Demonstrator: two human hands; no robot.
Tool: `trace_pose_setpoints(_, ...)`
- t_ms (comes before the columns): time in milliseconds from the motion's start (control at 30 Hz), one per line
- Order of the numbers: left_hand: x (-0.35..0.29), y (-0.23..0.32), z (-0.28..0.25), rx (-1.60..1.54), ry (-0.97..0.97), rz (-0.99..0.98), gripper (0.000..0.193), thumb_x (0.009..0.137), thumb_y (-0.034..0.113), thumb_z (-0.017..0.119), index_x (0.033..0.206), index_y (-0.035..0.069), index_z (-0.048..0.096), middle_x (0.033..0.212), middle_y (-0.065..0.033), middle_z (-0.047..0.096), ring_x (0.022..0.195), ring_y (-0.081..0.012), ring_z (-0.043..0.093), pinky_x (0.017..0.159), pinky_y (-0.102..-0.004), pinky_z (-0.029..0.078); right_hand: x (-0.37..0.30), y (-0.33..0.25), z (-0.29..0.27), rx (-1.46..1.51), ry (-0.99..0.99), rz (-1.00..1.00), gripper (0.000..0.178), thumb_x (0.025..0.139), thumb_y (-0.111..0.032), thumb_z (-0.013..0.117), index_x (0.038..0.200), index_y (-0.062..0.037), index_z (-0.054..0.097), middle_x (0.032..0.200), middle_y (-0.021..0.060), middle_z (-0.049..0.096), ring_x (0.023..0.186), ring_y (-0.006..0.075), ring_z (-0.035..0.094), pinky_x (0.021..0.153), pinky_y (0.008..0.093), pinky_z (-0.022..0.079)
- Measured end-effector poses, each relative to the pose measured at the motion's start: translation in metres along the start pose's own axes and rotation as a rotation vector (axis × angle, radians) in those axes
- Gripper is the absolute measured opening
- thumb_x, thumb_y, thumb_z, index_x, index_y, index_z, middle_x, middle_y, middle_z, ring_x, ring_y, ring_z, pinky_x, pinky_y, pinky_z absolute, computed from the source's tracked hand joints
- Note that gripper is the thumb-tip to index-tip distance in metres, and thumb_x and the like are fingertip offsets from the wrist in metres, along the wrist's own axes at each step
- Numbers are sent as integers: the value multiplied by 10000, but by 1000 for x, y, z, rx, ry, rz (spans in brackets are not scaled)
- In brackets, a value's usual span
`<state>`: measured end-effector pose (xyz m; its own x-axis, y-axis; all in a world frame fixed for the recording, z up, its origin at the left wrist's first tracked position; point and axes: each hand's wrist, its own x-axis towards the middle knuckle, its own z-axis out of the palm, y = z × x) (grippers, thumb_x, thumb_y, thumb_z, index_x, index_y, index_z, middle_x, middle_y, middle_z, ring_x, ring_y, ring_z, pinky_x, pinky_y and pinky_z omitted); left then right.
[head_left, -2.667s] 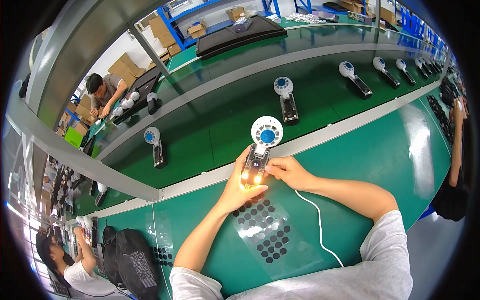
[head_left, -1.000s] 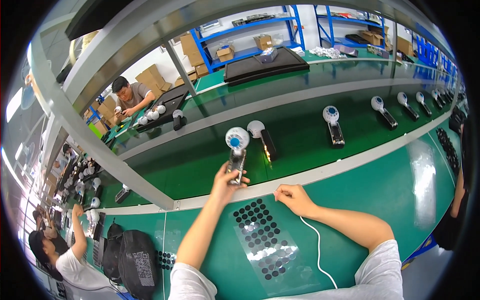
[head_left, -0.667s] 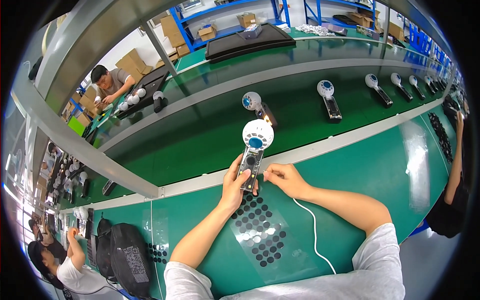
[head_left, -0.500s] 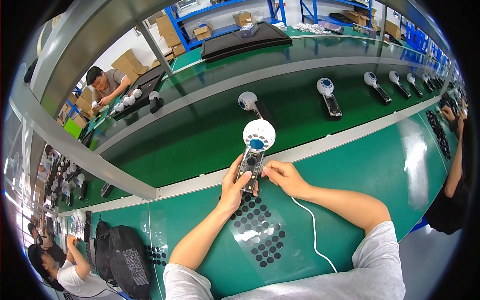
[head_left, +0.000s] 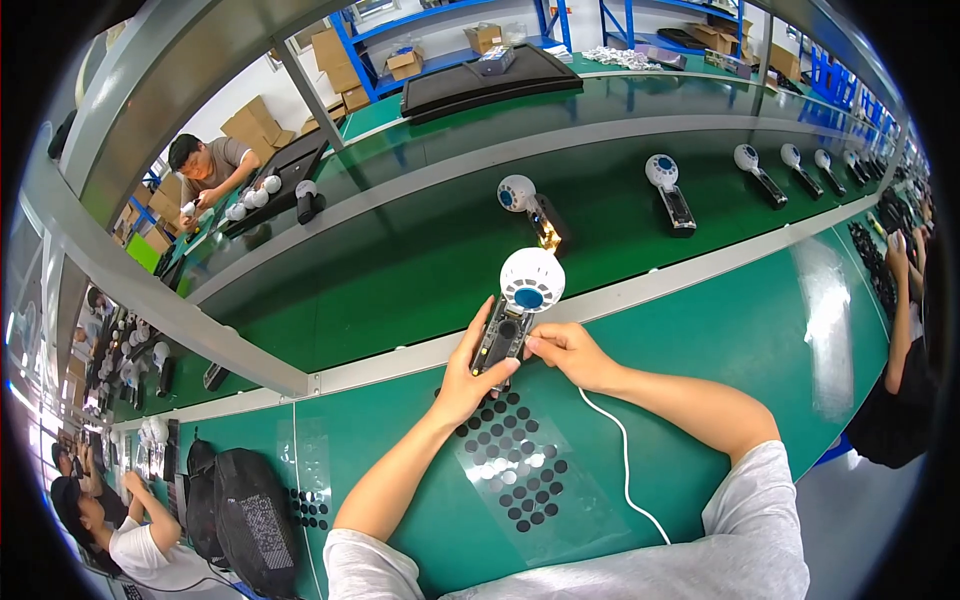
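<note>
In my left hand (head_left: 470, 378) is a handheld device (head_left: 503, 335) with a round white head (head_left: 532, 280). That head carries a blue disc and dark slots, and the black body shows inner parts like a circuit board. My left fingers wrap round the body, thumb along its lower front. Against the body's right side, my right hand (head_left: 575, 355) pinches the end of a white cable (head_left: 627, 455); the plug is hidden by the fingers, so whether it sits in the device I cannot tell. Below my hands, a clear sheet of round black stickers (head_left: 510, 450) lies on the green bench.
Beyond the bench's pale rail (head_left: 660, 285), a green conveyor (head_left: 420, 280) carries similar devices, the nearest (head_left: 517, 193) just behind mine. A grey frame post (head_left: 200, 335) stands left. A black bag (head_left: 255, 520) is at lower left. Co-workers sit at left and right.
The held device has shifted slightly right and down, and my left thumb has moved lower on it. Devices on the conveyor have travelled right; the nearest one's body now shows a yellow glow.
</note>
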<state>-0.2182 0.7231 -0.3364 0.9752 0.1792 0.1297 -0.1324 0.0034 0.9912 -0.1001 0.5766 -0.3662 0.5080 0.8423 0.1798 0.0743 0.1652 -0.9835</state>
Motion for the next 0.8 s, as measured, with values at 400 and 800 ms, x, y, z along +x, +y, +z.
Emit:
trace_pose_setpoints(400,0,5,-7,661,75,147,832,656,-19,633,1393,74,259,1214,-151,515,930,-194,568,743,-269,459,0,-7,9,-50,8,46,149,865,-125,524,790,-20,599,554,-28,414,505,50,316,475,183,250)
trace_pose_setpoints(800,25,-50,-143,844,734,119,651,778,203,619,1329,14,329,1086,-239,520,1134,-378,403,939,-414,368,24,-17,0,-1293,136,-505,383,782,-272,588,1078,-33,547,1139,109,481,1039,267,441,836,335,386)
